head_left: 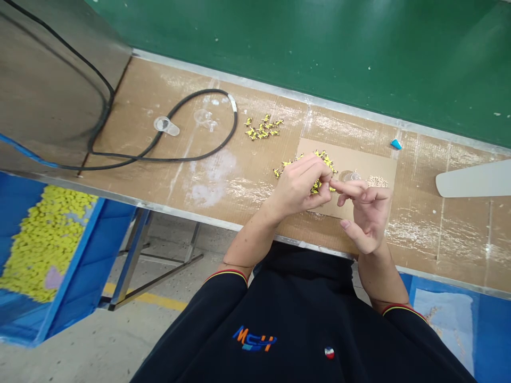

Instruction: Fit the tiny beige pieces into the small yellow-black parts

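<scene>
My left hand [301,183] is curled over a heap of small yellow parts [319,159] on a cardboard sheet [379,165]; its fingertips are pinched together on something too small to name. My right hand [365,210] meets it fingertip to fingertip, thumb and forefinger pinched, the other fingers loosely bent. A small clear cup [351,175] stands just behind the right hand, beside a patch of tiny pale pieces [377,181]. A second, smaller cluster of yellow parts [261,127] lies farther back on the bench.
The worn wooden bench [207,175] carries a looped black cable [187,154], two clear plastic pieces [165,125], a small blue bit [396,143] and a white blade-like part [475,180]. A blue bin of yellow pieces [43,234] sits lower left. A green belt [319,48] runs behind.
</scene>
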A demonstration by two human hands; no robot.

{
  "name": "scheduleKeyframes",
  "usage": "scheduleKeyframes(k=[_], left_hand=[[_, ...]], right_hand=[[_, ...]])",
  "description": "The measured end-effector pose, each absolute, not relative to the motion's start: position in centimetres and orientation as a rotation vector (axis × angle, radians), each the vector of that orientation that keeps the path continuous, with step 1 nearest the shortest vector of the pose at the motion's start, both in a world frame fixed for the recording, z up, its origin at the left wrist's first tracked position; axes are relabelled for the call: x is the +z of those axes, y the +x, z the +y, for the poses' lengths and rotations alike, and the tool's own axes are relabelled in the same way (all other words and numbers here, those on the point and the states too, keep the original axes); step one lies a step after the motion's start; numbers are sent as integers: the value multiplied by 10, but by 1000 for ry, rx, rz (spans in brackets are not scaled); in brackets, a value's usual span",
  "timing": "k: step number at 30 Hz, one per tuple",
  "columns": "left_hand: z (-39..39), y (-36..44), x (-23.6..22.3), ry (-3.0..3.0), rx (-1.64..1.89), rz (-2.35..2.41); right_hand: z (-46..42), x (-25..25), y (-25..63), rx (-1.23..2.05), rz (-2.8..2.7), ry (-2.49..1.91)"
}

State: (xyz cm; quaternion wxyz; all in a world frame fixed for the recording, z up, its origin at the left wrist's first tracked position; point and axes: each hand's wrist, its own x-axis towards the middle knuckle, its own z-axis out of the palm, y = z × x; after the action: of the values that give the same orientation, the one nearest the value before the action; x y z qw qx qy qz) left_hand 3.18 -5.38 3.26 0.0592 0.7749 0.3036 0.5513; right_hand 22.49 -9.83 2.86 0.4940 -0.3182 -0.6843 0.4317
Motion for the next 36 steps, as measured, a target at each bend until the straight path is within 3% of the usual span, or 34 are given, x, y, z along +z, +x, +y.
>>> scheduleKeyframes(k=[36], left_hand=[[-66, 52, 30, 1755, 1743, 561]], right_hand=[[-92, 26, 208, 1512, -1187, -620]])
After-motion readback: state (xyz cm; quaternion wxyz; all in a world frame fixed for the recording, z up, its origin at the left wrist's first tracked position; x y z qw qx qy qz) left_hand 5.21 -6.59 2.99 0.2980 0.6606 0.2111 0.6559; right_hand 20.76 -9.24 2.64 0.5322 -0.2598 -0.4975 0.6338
